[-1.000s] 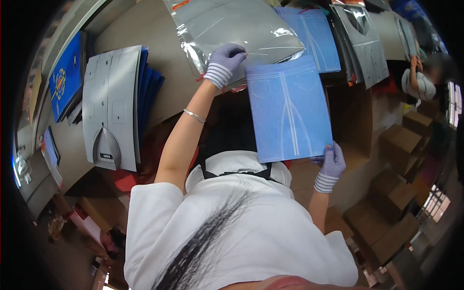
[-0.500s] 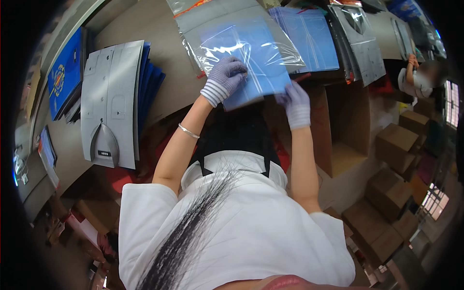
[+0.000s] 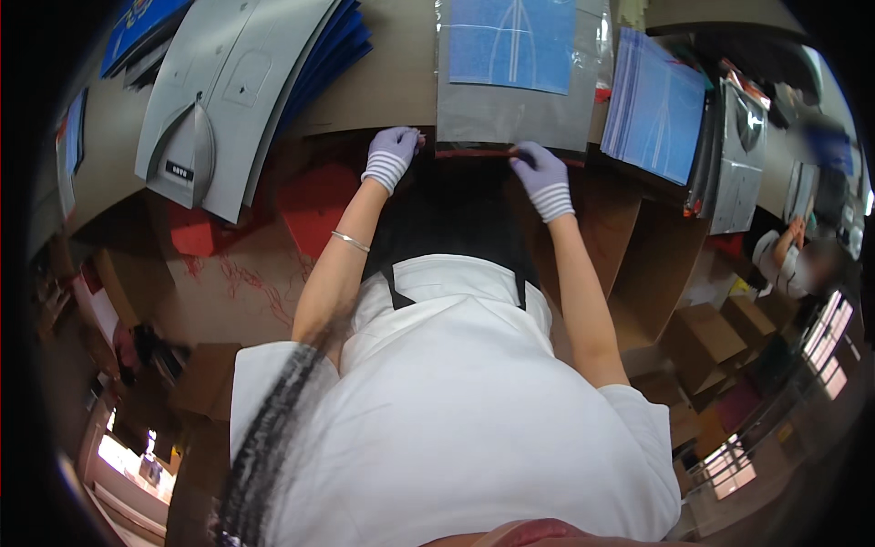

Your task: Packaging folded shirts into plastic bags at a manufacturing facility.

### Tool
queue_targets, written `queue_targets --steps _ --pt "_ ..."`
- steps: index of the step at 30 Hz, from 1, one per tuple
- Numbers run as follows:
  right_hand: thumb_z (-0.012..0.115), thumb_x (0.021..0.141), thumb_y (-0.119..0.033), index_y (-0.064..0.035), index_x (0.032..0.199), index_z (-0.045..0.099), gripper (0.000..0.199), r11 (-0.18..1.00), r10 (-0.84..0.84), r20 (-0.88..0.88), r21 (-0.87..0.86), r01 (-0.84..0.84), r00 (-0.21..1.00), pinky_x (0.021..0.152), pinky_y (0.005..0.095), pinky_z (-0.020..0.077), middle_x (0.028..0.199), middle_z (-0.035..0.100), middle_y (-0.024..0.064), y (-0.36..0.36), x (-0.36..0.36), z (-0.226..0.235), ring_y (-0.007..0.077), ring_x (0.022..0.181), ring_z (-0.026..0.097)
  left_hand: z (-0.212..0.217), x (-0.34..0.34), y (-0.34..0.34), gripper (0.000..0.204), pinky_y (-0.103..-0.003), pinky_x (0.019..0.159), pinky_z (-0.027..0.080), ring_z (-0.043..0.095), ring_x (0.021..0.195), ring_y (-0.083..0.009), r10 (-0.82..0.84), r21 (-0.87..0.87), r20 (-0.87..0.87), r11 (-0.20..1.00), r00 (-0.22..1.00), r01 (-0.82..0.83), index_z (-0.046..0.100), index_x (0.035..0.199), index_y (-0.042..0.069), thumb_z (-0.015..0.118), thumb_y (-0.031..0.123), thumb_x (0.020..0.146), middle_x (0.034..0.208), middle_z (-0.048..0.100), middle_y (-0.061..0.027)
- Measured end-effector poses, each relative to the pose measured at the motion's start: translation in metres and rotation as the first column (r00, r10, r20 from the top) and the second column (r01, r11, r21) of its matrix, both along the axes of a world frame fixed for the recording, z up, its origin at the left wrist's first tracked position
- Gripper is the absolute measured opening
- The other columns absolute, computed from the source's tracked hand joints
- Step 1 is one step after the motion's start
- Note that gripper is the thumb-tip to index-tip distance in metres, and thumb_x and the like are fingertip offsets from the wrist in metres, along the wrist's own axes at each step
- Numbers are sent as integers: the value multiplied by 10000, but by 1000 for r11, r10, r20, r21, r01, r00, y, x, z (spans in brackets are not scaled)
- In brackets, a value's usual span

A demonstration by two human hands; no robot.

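Note:
A clear plastic bag [image 3: 510,118] lies at the table's near edge, with a grey sheet and a blue printed sheet [image 3: 510,46] in or under it; the layering is hard to tell. At the bag's near right edge, my right hand [image 3: 540,178], in a lavender knit glove with a striped cuff, pinches the reddish lower edge. Left of the bag, apart from it, my left hand [image 3: 392,157] is gloved alike. Its fingers are curled together at the table edge, and what they hold, if anything, is too small to make out.
Grey printed panels [image 3: 228,91] stand with blue sheets at left. A stack of blue sheets [image 3: 652,105] lies to the right, beside bagged grey panels [image 3: 740,164]. Below the table are red stools [image 3: 314,205] and an open carton [image 3: 661,264]. Another person [image 3: 788,260] works far right.
The blue sheet, earlier under my left hand, now lies farther up with the bag. My hands have moved apart to the table's near edge. The whole view has shifted.

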State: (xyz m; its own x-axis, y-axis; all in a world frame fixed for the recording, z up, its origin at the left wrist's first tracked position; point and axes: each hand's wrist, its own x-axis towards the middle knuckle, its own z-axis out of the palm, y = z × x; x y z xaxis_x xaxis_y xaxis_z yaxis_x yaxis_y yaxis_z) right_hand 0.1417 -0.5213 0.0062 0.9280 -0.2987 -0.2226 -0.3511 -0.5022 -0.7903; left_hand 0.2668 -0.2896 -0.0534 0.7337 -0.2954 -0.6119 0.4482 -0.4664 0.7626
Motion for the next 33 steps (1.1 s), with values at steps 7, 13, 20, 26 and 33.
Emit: queue_targets --steps 7,13,20,26,33 --pt "597 715 -173 -81 876 552 190 789 442 -42 -457 -411 896 728 377 441 809 553 91 74 53 -17 276 826 536 3 -18 -14 344 -304 708 467 591 833 -216 202 -47 -484 966 852 -256 621 927 30 466 332 868 906 624 -96" --pt "579 696 -175 -88 829 557 161 709 502 -12 -567 -419 865 669 345 436 755 559 65 90 59 -22 244 753 555 12 -7 -18 242 -305 707 490 585 802 -207 303 -73 -564 908 768 -412 584 987 10 551 187 826 918 612 -106" --pt "578 710 -207 -64 898 629 242 753 -351 28 -586 300 936 668 365 474 797 607 154 -81 -71 68 323 739 580 10 6 8 197 -347 690 492 611 792 -206 328 -96 -488 901 809 -423 552 907 50 516 235 853 872 625 -90" --pt "619 721 -179 -12 1025 567 350 744 -630 -431 -574 342 646 767 324 468 905 625 140 -153 -305 23 230 833 603 -1 -2 -1 409 -399 745 483 570 880 -261 27 -287 -693 906 721 -310 504 995 4 484 391 864 952 590 -150" --pt "463 791 -34 5 992 561 226 721 35 -237 679 140 971 745 252 468 911 617 83 29 -33 -17 160 839 600 3 9 -21 589 -523 994 297 376 1163 -418 101 -569 -782 286 615 -771 393 1160 -64 233 446 913 1233 399 -268"
